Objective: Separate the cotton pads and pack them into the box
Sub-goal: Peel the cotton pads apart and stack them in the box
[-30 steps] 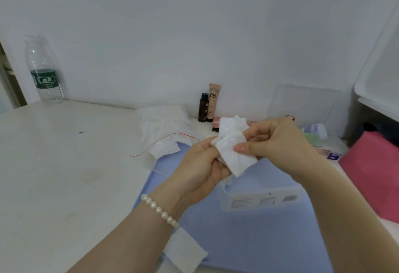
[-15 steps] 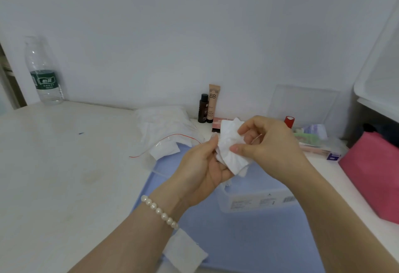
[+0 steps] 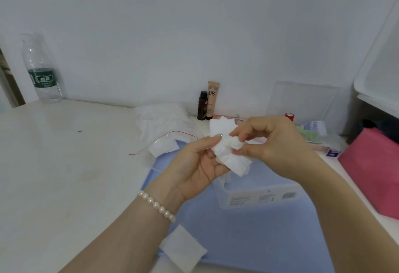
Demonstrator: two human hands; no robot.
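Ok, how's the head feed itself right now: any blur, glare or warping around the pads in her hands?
Head view: soft, even light, no glare and only faint shadows; the cotton pads pinched between the left hand and right hand look washed out, layers hard to tell apart; the clear box below is soft but visible; wide-angle warping tilts the water bottle at the left edge.
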